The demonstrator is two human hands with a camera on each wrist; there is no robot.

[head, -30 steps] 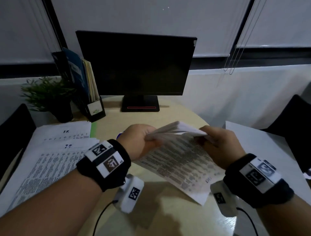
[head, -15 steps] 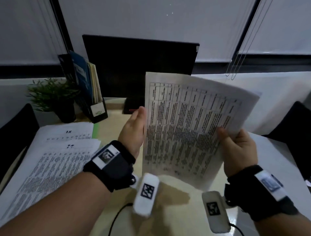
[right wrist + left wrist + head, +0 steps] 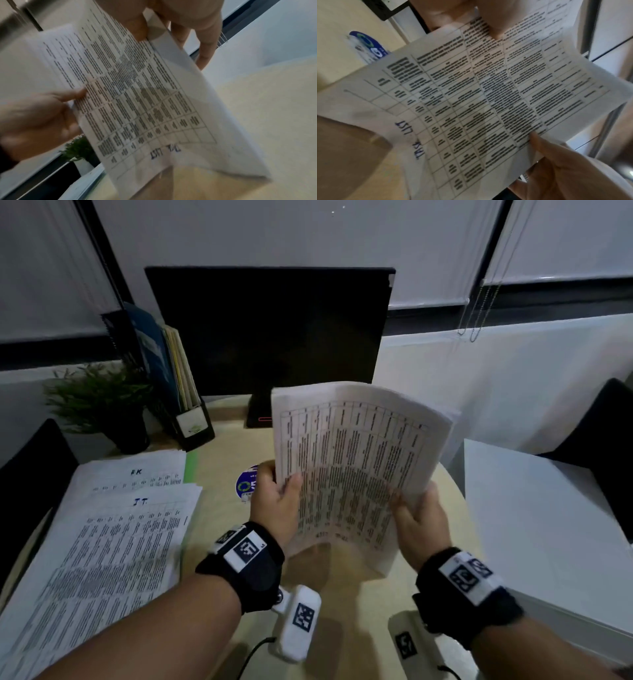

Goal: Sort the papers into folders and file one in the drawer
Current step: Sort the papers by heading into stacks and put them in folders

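Above the round desk (image 3: 212, 474), both hands held a sheaf of printed table sheets (image 3: 352, 467) upright, clear of the surface. Left hand (image 3: 274, 505) pinched its left edge, thumb on the front. Right hand (image 3: 421, 515) gripped the right edge, thumb in front, fingers behind. Sorted paper stacks (image 3: 113, 529) lay flat at the left; monitor (image 3: 267, 333) behind, plant (image 3: 99, 402) and file holder (image 3: 191, 422) at the back left.

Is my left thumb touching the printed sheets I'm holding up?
Touching. The head view shows the left hand with its thumb lying on the printed face of the sheets; the right wrist view shows the same contact.
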